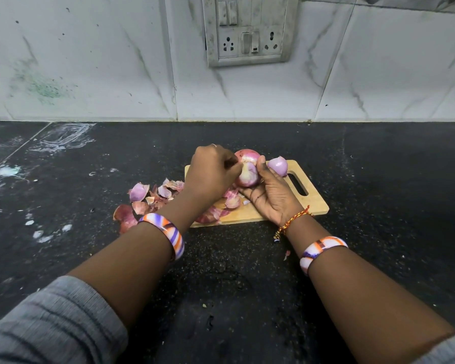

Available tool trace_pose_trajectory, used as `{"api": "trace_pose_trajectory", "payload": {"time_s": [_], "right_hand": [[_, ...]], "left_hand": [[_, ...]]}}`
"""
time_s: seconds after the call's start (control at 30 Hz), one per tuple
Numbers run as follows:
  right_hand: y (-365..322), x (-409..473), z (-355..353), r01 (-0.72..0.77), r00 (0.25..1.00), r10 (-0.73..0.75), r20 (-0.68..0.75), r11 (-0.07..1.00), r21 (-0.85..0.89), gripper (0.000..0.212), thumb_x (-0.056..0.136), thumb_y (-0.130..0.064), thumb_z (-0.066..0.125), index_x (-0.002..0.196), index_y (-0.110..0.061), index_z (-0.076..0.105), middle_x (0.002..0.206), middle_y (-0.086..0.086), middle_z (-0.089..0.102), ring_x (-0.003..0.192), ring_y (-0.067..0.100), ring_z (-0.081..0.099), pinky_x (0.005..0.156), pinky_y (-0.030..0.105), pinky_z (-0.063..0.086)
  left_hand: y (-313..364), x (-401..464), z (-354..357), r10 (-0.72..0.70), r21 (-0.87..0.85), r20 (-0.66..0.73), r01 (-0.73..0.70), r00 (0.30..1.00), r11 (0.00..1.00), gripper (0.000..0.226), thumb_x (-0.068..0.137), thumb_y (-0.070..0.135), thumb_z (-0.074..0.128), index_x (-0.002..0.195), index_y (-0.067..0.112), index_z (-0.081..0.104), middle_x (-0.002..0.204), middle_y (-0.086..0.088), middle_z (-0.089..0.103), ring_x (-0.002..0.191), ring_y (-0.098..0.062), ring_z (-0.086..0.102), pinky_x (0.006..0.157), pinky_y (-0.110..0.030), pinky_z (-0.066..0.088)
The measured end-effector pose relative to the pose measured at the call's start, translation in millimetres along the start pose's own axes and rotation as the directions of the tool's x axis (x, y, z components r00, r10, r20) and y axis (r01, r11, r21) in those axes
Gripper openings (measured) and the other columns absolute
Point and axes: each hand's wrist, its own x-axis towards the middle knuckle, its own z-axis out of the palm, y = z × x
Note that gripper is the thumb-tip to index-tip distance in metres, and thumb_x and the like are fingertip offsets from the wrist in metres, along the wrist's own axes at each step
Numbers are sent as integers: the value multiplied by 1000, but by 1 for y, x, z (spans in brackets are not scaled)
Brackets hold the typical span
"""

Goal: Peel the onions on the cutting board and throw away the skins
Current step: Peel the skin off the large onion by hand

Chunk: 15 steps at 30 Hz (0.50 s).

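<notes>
Onion (247, 170) held in both grips | wooden board (310, 198) | black speckled counter (378, 166) | marble-tiled wall (90, 61)

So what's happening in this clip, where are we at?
A person is peeling a red onion over a light wooden cutting board on a black speckled countertop. The right hand cradles the onion while the left hand pinches at its skin. A smaller, already peeled purple onion sits on the board by its handle slot. Loose pink-purple skins lie piled across the board's left edge and the counter, not yet thrown away.
</notes>
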Motion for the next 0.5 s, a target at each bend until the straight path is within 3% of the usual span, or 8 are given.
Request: {"api": "trace_pose_trajectory", "payload": {"time_s": [0.2,0.43,0.5], "right_hand": [[0,-3,2,-1,1000,2,7,1000,-19,29,97,-21,44,105,3,56,107,21,63,94,26,65,88,46,50],[0,-3,3,-7,1000,8,23,999,-33,28,97,-21,43,100,2,58,96,16,68,89,24,67,86,46,50],[-1,-4,4,-9,1000,10,23,999,-37,31,97,-22,43,105,4,57,100,18,67,93,25,66,88,47,50]], "left_hand": [[3,2,2,-38,26,25,37,999,999,13,74,14,63,73,6,73,73,-9,71,65,-22,63,63,-35,54],[8,6,2,-19,209,57,7,998,978,16,74,18,62,77,3,66,79,-12,64,72,-29,58,59,-32,45],[9,7,1,-10,245,73,-8,997,969,18,76,19,61,79,2,64,82,-13,63,75,-30,58,59,-32,43]]}}
